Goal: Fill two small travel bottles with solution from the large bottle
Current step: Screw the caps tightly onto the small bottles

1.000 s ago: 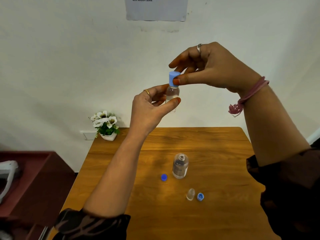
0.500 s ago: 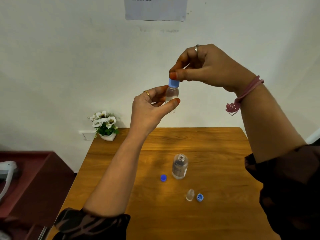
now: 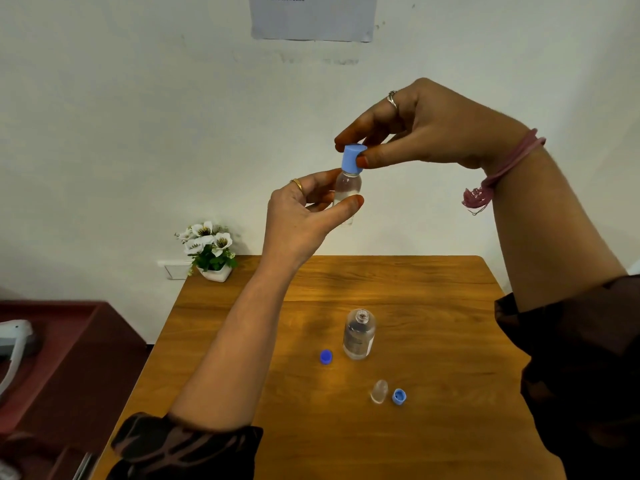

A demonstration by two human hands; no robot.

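High above the table, my left hand pinches a small clear travel bottle with liquid in it. My right hand pinches the light blue cap sitting on that bottle's neck. On the wooden table stands the large clear bottle, uncapped, with its dark blue cap lying to its left. Nearer to me, a second small travel bottle stands open beside its light blue cap.
A white pot of white flowers sits at the table's far left corner. A dark red cabinet stands left of the table, with a white device on it. A paper sheet hangs on the wall.
My right hand's fingers have turned round the blue cap on the small bottle. The cap looked lower half a second ago, partly hidden by my fingers. My left hand has stayed in place.
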